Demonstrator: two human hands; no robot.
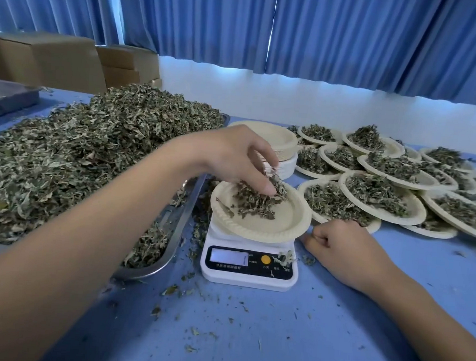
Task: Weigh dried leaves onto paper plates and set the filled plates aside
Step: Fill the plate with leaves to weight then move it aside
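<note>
Across the lower view, a blue table (333,328) flecked with leaf crumbs. At left, heaped high on a metal tray (177,227), a broad mound of dried leaves (78,155). At right, overlapping and partly stacked, many filled plates (382,199), each bearing a small pile of leaves. Between mound and filled plates, toward the back, a stack of empty plates (265,138). In front of that stack, a white scale (248,279), display too washed out to read, a few leaf scraps on its panel. On the scale, a paper plate (273,225) with a loose pile of leaves on its far half. Over that pile, the left hand (233,154), fingers pointing down and pinching a clump of leaves that touches the pile. Just right of the scale, resting on the table near the plate's rim, the right hand (342,244), fingers curled into a fist, nothing visible in it.
</note>
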